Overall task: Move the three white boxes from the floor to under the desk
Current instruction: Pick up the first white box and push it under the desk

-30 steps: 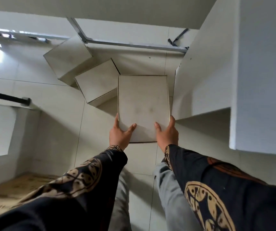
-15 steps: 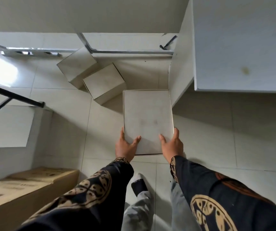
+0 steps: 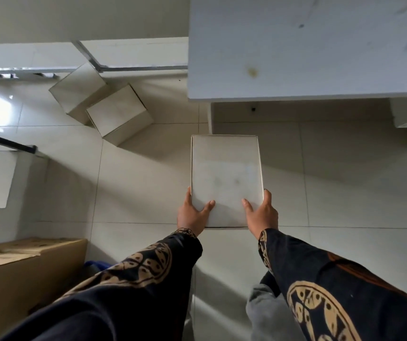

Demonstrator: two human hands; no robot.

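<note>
Nearest, two sleeves of dark cloth with tan printed motifs reached forward from the lower edge of the view, grey trouser legs (image 3: 266, 313) showing between and below them. A brown cardboard carton (image 3: 22, 269) stood on the floor at the lower left, beside the left sleeve.

Next, the left hand (image 3: 192, 215) and the right hand (image 3: 261, 215) gripped the held white box (image 3: 226, 178) at its near corners: thumbs lay on the top face, and the other fingers wrapped down the left and right sides. That box was flat and rectangular, its long axis pointing away from the person, held above the pale tiled floor (image 3: 136, 183). Its far edge lay just short of the front edge of the counter (image 3: 308, 50).

Beyond, the white counter filled the upper right; its top carried a small yellowish stain (image 3: 252, 72) and faint dark smudges. A white side panel (image 3: 210, 116) stood below its left front corner, with shadowed floor under the top to the right of it.

Further left, two more white boxes sat on the floor, touching: the nearer second box (image 3: 117, 114), and the third box (image 3: 78, 88) behind it, both turned at an angle to the tiles. A metal floor rail (image 3: 143, 68) ran behind them at the wall. A dark bar (image 3: 5, 142) crossed the left edge.
</note>
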